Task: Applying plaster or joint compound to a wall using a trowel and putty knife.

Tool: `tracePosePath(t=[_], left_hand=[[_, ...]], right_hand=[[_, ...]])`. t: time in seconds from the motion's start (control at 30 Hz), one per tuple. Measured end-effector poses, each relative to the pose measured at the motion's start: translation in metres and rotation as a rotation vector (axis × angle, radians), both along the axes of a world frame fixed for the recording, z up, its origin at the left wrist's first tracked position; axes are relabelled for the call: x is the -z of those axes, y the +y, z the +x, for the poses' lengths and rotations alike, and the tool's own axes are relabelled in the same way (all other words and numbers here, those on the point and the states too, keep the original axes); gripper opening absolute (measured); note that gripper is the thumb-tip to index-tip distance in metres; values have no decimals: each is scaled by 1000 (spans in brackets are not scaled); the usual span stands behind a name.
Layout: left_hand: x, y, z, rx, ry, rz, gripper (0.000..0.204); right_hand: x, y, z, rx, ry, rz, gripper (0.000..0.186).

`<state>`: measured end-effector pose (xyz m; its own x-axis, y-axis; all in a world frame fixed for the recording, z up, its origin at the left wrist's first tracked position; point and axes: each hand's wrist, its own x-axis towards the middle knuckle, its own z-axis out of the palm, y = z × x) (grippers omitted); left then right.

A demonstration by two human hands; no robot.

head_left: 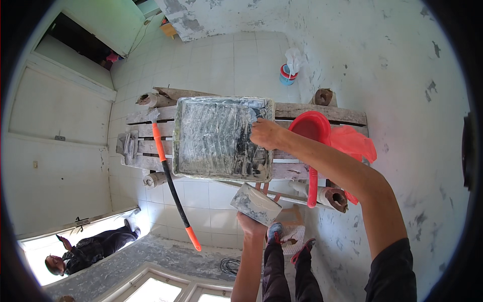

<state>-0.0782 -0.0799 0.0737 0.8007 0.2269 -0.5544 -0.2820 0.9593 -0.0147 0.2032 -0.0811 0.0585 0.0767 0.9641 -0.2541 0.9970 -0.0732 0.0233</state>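
My left hand [251, 225] grips a flat rectangular plate [256, 204] smeared with pale putty, held near the front edge of the bench. My right hand [266, 134] is closed over the right part of a large paint tray [176, 141]. A small bluish-grey bit shows at its fingers, but what they hold is unclear. Whitish paste coats the ribbed floor of the tray, with darker wet streaks on the right. Leaning across the bench left of the tray is an orange and black pole [173, 189].
Wooden slats [322, 113] form the bench, with cardboard tubes [336, 199] at its corners. On its right lie a red dipper [313, 173] and a red plastic bag [352, 141]. A small bucket [288, 75] stands by the far wall. Another person [95, 246] is in the doorway at left.
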Motion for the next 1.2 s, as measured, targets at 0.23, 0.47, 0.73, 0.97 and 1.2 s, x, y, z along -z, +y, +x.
tracePosePath(t=[0.23, 0.47, 0.73, 0.97, 1.2], left_hand=[[-4, -2, 2, 7, 5, 32, 55], [-12, -1, 4, -11, 97, -16, 54], [-9, 0, 6, -17, -58, -69, 55], [-6, -2, 4, 23, -50, 61, 55], [-5, -10, 4, -7, -22, 85, 55]], right_hand=[[-4, -11, -11, -2, 110, 33, 8], [-17, -6, -5, 53, 227, -139, 16], [-42, -13, 2, 73, 312, -234, 24], [-66, -19, 34, 219, 445, -90, 32], [-27, -9, 23, 15, -42, 139, 7]])
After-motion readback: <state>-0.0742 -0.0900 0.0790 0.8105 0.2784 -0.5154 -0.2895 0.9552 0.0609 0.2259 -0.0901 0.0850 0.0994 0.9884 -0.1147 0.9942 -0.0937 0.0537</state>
